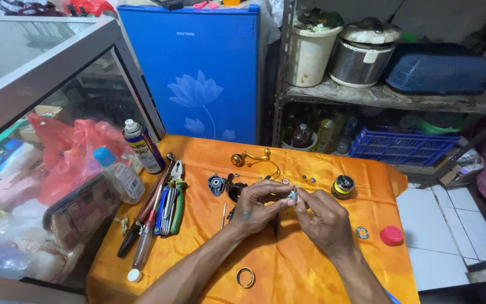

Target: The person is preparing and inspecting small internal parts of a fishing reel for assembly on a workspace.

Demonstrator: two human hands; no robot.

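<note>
Over the middle of an orange-covered table (pixel 288 270), my left hand (pixel 257 205) and my right hand (pixel 324 219) meet, fingertips pinching a small silvery metal part (pixel 293 195) between them. Around the hands lie fishing-reel pieces: a dark round gear housing (pixel 217 184), a gold crank handle (pixel 250 157), a black-and-yellow spool (pixel 343 186), a flat toothed washer (pixel 362 232) and a metal ring (pixel 245 277) near the front edge. A thin pin (pixel 224 215) lies just left of my left hand.
Pliers and screwdrivers (pixel 161 211) lie in a row at the table's left, beside a spray can (pixel 143 147) and a clear bottle (pixel 118 175). A pink cap (pixel 391 235) sits at right. A glass cabinet (pixel 40 84), a blue fridge (pixel 198 67) and a shelf (pixel 389 95) surround the table.
</note>
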